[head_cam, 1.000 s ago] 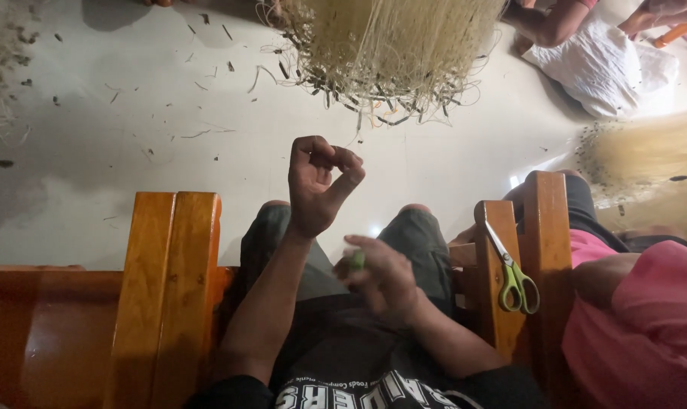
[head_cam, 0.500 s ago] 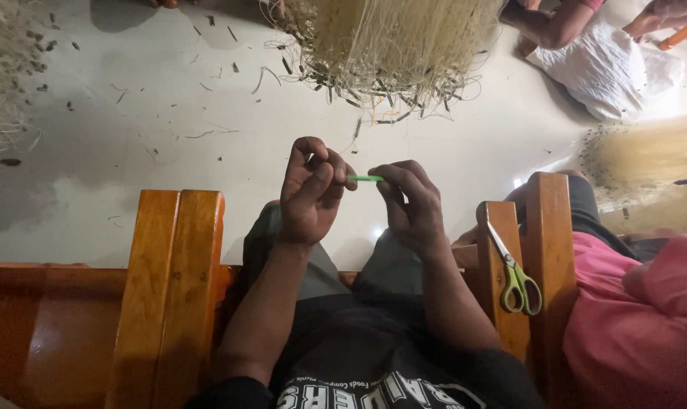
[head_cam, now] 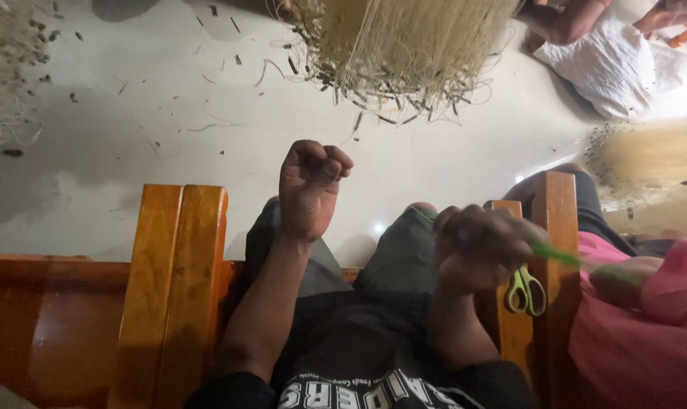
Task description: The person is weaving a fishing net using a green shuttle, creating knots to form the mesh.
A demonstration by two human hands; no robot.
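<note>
Left hand (head_cam: pixel 310 184) clenched in a fist, raised over the knees; right hand (head_cam: pixel 481 246) gripping a green strip (head_cam: pixel 557 254) beside green-handled scissors (head_cam: pixel 525 290).

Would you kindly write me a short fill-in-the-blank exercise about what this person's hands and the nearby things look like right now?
1. The left hand is closed into a ____.
2. The right hand holds a thin stick coloured ____.
3. The scissors lie on a ____ armrest.
4. Pale fibre bundles hang above the ____.

Missing words: fist; green; wooden; floor
</note>
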